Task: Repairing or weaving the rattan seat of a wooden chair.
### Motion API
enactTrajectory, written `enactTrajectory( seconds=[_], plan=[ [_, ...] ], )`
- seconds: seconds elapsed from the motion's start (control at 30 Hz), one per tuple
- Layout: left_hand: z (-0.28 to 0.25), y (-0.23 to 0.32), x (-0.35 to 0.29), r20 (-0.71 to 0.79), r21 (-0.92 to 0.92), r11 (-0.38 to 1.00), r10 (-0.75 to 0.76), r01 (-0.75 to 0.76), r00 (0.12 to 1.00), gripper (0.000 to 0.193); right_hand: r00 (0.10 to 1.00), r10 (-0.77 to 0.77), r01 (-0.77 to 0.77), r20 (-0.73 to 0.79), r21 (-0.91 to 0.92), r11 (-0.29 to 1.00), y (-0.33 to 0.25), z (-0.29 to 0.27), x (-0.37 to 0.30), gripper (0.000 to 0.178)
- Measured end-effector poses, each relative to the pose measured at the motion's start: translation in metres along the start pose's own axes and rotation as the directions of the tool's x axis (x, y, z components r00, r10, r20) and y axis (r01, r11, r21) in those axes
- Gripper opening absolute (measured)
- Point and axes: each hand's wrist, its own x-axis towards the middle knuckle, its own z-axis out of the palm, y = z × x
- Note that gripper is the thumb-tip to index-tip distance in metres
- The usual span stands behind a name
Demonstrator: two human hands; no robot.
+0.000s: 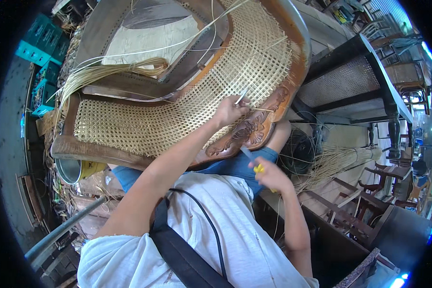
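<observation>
- Cane strand [261, 110], thin and pale, runs from the left hand [229, 112] toward the carved wooden rim [254, 130] of the chair frame; it looks light, springy and easy to kink, so I judge it best pinched close to the point where it enters the weave, not far along its free length.
- The left hand's grip is closed on that strand, fingers pinched over the woven cane panel [187, 105], right at the panel's lower edge where it meets the carved rim.
- A small pale sliver [241, 96] sticks up just beyond the left fingertips (whether it is a peg or a loose cane end, I cannot tell).
- The right hand [270, 174] sits lower, well apart from the weave, near the person's lap; its grip is clenched around a yellow-handled tool [258, 168], whose blade points up toward the carved rim.
- The woven panel seems taut but fragile under point pressure, while the wooden frame looks heavy and stiff, resting across the person's knees.
- A bundle of loose cane [115, 71] lies draped over the upper frame, well apart from both hands; another sheaf [333, 163] lies to the right.
</observation>
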Motion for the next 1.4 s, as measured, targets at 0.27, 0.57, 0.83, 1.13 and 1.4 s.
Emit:
enactTrajectory(
  seconds=[0.27,0.57,0.83,1.13,1.4],
  plan=[
    [0.027,-0.009,0.015,0.066,0.224,0.961,0.153,-0.164,0.986,0.020,0.963,0.176,0.010,-0.203,0.682,0.731,-0.033,-0.037,0.072,0.039],
    [0.020,-0.009,0.018,0.139,0.232,0.934,0.243,-0.270,0.960,0.016,0.947,0.204,0.035,-0.249,0.709,0.704,-0.037,-0.037,0.085,0.018],
    [0.017,-0.005,0.022,0.232,0.272,0.943,0.130,-0.193,0.964,0.018,0.896,0.067,0.283,-0.440,0.679,0.678,-0.037,-0.017,0.068,0.015],
    [0.024,-0.007,0.036,0.141,-0.046,0.981,-0.183,0.191,0.973,0.015,0.976,0.093,0.031,-0.198,0.548,0.836,0.016,0.017,0.005,0.028],
    [0.024,0.002,0.022,0.166,-0.287,0.940,-0.142,0.186,0.976,0.004,0.989,-0.052,-0.013,-0.139,-0.432,0.902,0.006,0.058,-0.031,0.040]
  ],
)
